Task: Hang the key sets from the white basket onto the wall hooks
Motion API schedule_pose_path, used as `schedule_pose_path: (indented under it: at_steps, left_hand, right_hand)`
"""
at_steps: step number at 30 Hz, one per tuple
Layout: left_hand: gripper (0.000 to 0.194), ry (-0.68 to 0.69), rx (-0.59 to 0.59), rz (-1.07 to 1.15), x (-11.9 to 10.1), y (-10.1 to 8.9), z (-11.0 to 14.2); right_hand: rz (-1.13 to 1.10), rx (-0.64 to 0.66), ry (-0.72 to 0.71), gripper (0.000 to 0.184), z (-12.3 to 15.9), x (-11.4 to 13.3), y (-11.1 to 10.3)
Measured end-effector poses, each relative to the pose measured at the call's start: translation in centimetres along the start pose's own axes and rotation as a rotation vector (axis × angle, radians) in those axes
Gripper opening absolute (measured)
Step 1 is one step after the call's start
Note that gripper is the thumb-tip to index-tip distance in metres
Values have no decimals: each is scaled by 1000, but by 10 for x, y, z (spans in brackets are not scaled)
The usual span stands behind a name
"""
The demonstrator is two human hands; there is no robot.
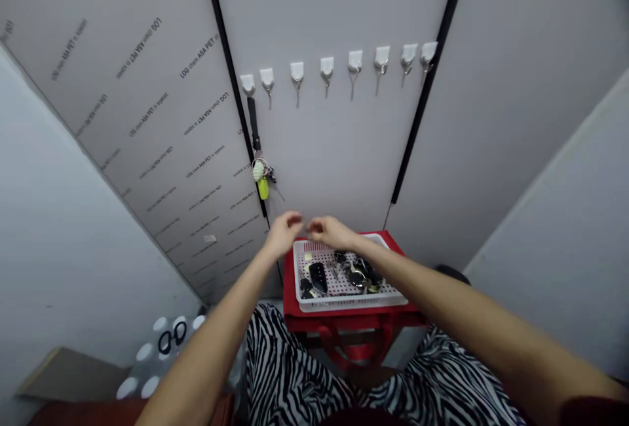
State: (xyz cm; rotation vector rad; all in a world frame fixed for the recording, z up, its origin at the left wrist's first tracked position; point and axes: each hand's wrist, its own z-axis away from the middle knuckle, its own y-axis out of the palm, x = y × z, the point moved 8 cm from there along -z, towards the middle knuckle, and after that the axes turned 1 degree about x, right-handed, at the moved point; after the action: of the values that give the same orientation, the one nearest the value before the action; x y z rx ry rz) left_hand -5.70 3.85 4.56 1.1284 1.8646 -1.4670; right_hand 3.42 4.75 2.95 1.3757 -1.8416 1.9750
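My left hand (284,234) and my right hand (331,232) are close together, a small gap between their fingertips, at the far edge of a white plastic basket (334,305). Both have bent fingers smeared by motion, and I cannot make out anything held in them. Inside the basket are a black key fob (318,276), a round metal ring (357,278) and a jumble of small keys. A keychain with a black strap (253,123), a pale green charm (258,170) and a yellow-green tag (264,188) hangs from the leftmost wall hook (248,84).
Several white adhesive hooks (327,67) run in a row across the panel, between two black strips (426,95). Under the basket is a red bag (292,298) with handles. Bottles with white caps (144,352), black scissors (171,337) and cardboard (71,373) stand at lower left.
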Motion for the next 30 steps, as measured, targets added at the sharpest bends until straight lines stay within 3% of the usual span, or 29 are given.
schedule_pose_path:
  at_steps: [2,4,9,12,15,18,21,26,30]
  left_hand:
    - [21,49,235,-152,7,37,26]
    - [23,136,298,-323,10,55,45]
    - [30,176,162,-468,10,56,59]
    - [31,133,83,-384,12,49,62]
    - [31,93,22,-270,15,44,66]
    - [26,68,-12,-203,18,42,69]
    - [24,64,-2,-191,20,43,67]
    - [23,59,19,-183,21,41,62]
    - [17,-33,-20,-142,16,37,57]
  right_hand:
    - [44,137,41,23,25,-17,23]
    - [129,213,58,28,41,-25,38]
    - [401,162,96,53,45,-21,52]
    - [428,193,149,48,40,-20,60]
    - [378,123,210,36,39,-27,51]
    - [209,85,288,20,44,-39,38]
    - [-89,58,313,18,49,-44,25]
    - [-574,-263,342,22,54,-42,-17]
    - [-929,-498,335,14,60,-41,-43]
